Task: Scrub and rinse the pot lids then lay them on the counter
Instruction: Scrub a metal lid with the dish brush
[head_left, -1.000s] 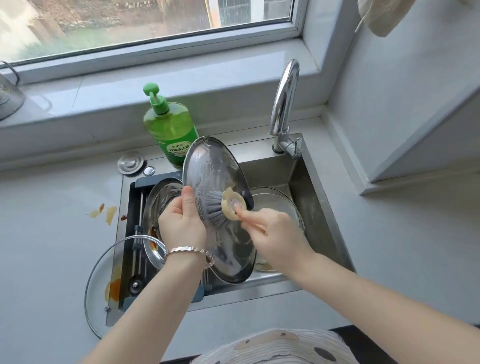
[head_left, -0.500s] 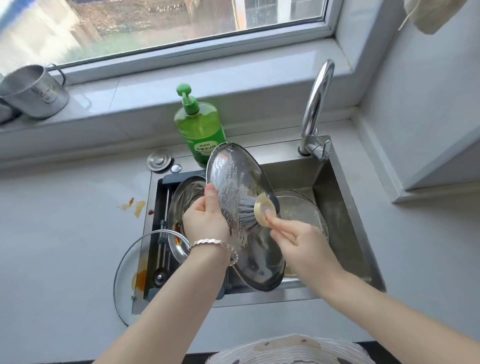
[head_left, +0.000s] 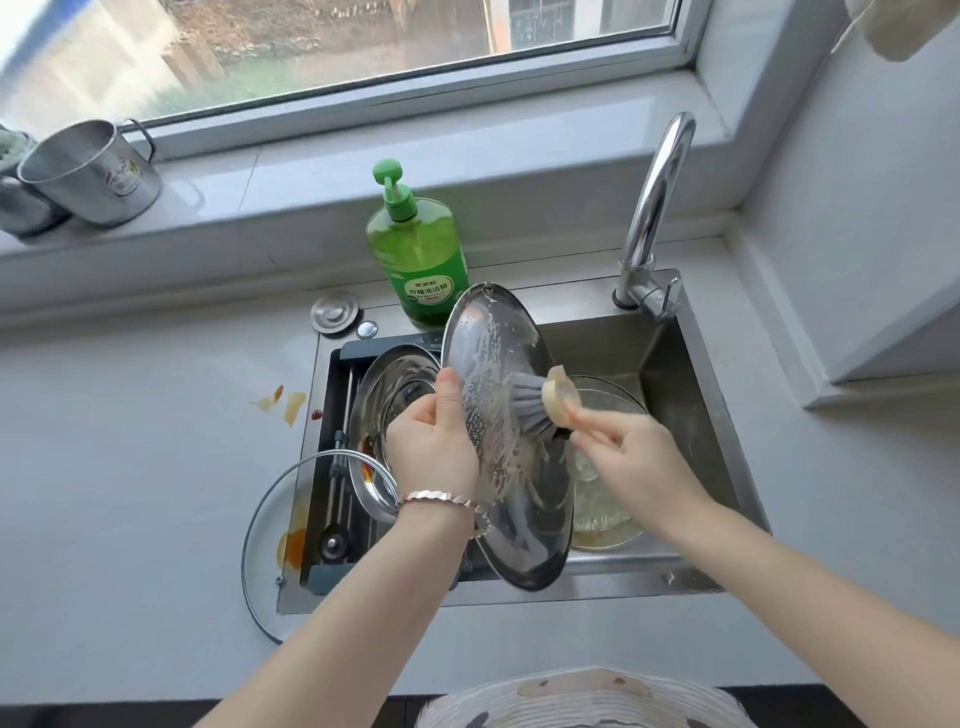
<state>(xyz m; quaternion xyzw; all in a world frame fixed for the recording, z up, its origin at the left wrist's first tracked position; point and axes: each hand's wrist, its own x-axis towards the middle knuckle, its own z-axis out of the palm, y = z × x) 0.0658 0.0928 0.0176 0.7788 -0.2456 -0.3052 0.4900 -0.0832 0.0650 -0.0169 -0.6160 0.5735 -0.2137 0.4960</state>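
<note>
Mid-frame, above the sink (head_left: 675, 364), the left hand (head_left: 434, 441) grips a soapy steel pot lid (head_left: 511, 519) held on edge: thumb on its near face, the other fingers hidden behind. The right hand (head_left: 631, 457), fingers curled, pinches a scrubbing brush (head_left: 557, 402) whose grey bristles press on the lid's foamy face. A second steel lid (head_left: 400, 384) lies in the sink just left of it; a glass lid (head_left: 265, 545) rests at lower left, partly on the tabletop (head_left: 130, 467).

left hand (head_left: 434, 441) gripping soapy steel lid (head_left: 506, 441), right hand (head_left: 631, 457) scrubbing with brush (head_left: 540, 402)
</note>
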